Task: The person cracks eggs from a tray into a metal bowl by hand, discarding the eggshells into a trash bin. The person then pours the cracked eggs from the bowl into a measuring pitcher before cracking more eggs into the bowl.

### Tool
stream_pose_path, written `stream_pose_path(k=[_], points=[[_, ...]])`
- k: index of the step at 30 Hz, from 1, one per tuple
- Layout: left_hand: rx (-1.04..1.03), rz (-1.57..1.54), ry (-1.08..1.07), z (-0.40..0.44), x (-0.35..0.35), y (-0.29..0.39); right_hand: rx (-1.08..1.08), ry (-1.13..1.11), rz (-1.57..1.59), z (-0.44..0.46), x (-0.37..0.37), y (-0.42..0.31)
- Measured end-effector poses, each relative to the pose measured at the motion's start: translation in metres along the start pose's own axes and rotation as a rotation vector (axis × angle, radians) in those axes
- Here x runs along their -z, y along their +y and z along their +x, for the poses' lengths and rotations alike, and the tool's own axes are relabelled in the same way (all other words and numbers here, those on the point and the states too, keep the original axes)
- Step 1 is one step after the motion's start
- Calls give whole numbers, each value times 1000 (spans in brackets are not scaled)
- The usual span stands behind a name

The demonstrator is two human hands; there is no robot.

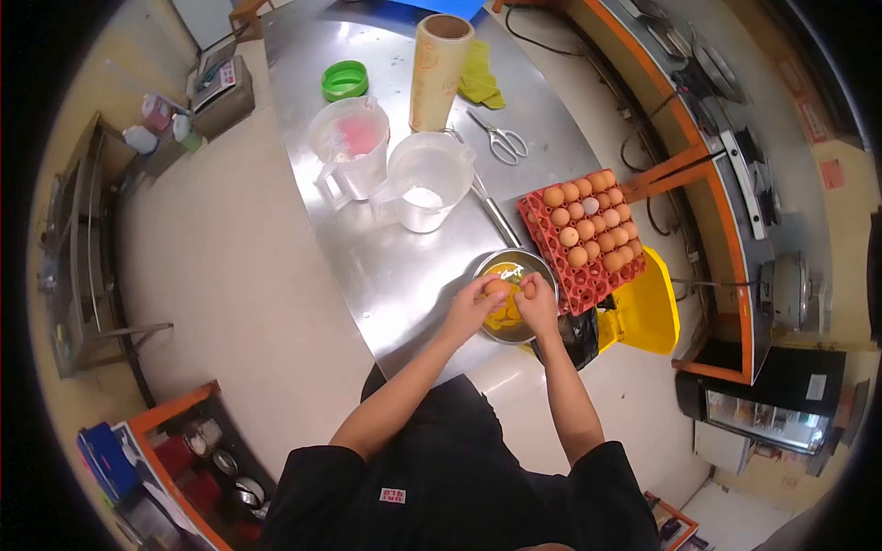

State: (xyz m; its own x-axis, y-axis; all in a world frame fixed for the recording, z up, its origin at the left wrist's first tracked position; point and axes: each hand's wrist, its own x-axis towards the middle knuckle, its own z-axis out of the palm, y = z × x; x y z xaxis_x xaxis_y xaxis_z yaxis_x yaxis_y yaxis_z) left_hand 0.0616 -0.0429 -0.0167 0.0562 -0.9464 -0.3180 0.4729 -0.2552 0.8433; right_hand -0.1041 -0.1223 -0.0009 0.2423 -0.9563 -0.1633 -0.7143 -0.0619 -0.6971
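1. The left hand (471,308) is pinching a brown eggshell piece (497,287) with its fingertips; the right hand (540,307) is pinching a second eggshell piece (529,290), just beside it.
2. Both pieces are above the metal bowl (541,265), at the near end of the steel table (367,285). Yellow egg (501,318) lies inside.
3. The bowl opens upward; the shells' long axis I cannot tell.
4. On the black shirt (441,450), a red-and-white label (392,496) shows upside-down letters, looking like "UNI QLO".
5. Farther, an upright roll (437,83) has reddish marks, which I cannot read.
6. Right of the bowl is a red egg tray (575,296); the whisk (497,219) points its handle near, towards the bowl.
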Motion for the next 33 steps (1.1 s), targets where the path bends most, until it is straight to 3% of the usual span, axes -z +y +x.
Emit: stream_pose_path(k=[7,14,22,24,27,30,33], points=[[-56,-87,91,-8,-6,-17,223,-19,-248,-4,5,1],[-97,-85,86,-11,-3,-15,209,-214,-554,-8,57,-51],[-87,-129,107,-22,-2,-14,284,-314,-297,30,43,0],[-72,-125,107,-21,-1,-12,241,-313,-164,29,64,9],[-73,-112,95,-19,2,-14,194,-375,-246,1,134,-9],[-70,-116,86,-15,0,-9,-9,-411,-348,-20,192,14],[-65,-109,84,-10,-5,-11,191,-151,-705,-33,210,60]])
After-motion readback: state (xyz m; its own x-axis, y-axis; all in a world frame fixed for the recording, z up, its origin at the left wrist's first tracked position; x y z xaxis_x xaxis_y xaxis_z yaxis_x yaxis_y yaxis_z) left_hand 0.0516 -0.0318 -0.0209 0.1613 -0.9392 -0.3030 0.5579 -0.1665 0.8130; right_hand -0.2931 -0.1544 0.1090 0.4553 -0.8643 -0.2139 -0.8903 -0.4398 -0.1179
